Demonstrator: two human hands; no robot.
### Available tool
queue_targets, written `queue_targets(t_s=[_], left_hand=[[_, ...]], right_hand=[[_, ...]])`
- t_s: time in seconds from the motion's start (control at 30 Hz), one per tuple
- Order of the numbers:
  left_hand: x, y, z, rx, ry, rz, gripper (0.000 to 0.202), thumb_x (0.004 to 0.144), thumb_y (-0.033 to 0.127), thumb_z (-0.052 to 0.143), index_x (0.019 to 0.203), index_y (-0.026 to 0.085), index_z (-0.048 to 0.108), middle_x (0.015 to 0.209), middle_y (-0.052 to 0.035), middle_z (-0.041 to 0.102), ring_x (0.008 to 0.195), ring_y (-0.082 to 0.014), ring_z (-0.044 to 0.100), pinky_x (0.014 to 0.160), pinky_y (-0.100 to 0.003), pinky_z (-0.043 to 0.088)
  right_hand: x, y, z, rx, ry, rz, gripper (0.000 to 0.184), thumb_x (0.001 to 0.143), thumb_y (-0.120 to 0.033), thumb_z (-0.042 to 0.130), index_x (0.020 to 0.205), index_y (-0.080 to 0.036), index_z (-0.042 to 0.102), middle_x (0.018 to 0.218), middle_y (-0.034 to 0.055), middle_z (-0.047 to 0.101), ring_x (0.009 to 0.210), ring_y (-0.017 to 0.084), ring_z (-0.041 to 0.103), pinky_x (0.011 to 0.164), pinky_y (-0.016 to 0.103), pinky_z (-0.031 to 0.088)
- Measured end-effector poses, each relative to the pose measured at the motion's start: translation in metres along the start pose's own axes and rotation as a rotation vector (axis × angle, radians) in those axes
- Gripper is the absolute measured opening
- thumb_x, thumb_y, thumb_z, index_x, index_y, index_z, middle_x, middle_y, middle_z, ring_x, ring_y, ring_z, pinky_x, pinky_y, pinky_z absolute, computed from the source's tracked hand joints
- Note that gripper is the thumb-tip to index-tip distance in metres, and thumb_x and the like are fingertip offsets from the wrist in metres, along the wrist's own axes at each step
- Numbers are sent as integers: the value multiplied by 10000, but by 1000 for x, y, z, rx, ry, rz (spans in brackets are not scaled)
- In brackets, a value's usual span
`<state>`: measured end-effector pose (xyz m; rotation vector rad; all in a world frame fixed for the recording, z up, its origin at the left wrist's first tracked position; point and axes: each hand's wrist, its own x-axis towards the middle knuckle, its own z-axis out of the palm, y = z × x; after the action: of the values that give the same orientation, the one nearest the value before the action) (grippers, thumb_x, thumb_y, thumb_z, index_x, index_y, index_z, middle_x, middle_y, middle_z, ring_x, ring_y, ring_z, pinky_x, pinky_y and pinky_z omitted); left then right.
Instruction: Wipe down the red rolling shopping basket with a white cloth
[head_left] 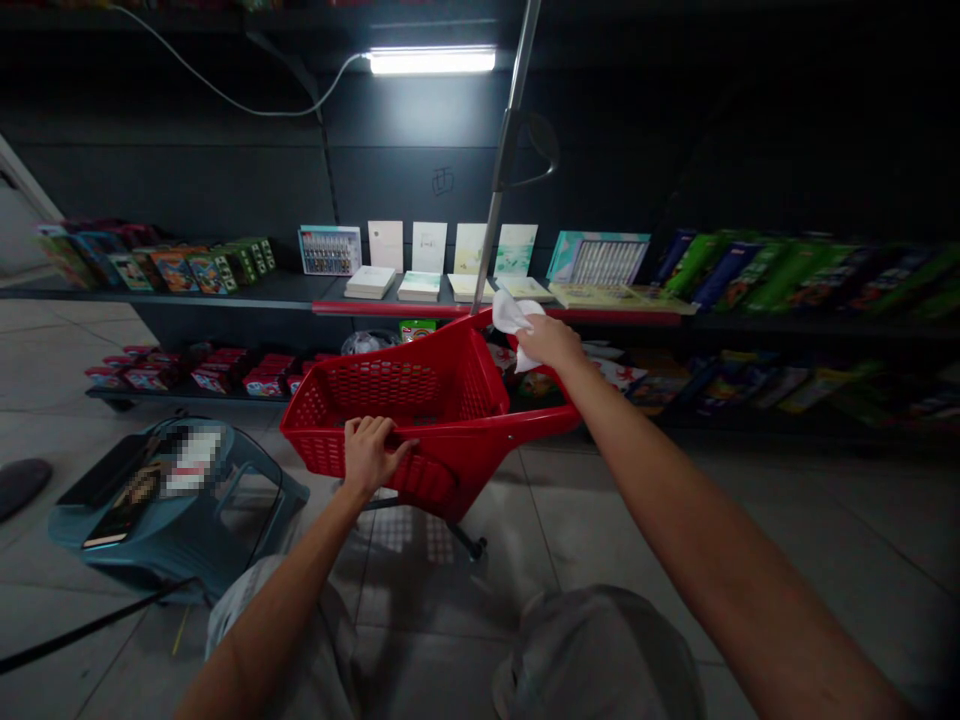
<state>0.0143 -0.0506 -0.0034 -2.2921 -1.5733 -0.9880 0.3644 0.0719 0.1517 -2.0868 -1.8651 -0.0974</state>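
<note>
In front of me stands a red plastic shopping cart with perforated basket walls, dark legs and a metal pole rising behind it. The near rim of its basket is gripped by my left hand, fingers curled over the edge. A white cloth or tissue is bunched in my right hand at the cart's handle end. The part of the handle under the cloth is hidden, so how firmly it presses there cannot be told. The basket's bottom is mostly out of sight.
A blue-grey stool carrying dark flat items stands left of the cart. Behind run shelves with books, small boxes and green packages. A lit tube lamp hangs above. A shoe shows at far left.
</note>
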Motion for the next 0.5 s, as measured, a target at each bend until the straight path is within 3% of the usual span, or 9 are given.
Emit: queue_targets(t_s=[0.17, 0.33, 0.5], left_hand=[[-1, 0, 0, -14, 3, -8, 223, 948, 468, 644, 904, 253, 608, 918, -58, 713, 949, -271, 601, 997, -455, 360], [-1, 0, 0, 1, -1, -11, 244, 954, 490, 632, 901, 252, 610, 914, -61, 709, 953, -271, 596, 987, -450, 362], [-1, -1, 1, -6, 5, -13, 250, 950, 497, 637, 916, 250, 616, 923, -59, 712, 958, -269, 599, 993, -445, 363]], right_hand=[[-1, 1, 6, -6, -20, -329, 503, 912, -236, 570, 1404, -237, 676, 1541, 68, 572, 1380, 301, 571, 1171, 455, 443], [4, 3, 9, 95, -12, -306, 482, 891, -126, 551, 1315, -255, 740, 1429, 18, 671, 1328, 245, 622, 1170, 395, 454], [1, -5, 8, 152, 1, -515, 533, 862, -42, 520, 1313, -232, 732, 1430, 27, 669, 1357, 193, 595, 1205, 366, 415]])
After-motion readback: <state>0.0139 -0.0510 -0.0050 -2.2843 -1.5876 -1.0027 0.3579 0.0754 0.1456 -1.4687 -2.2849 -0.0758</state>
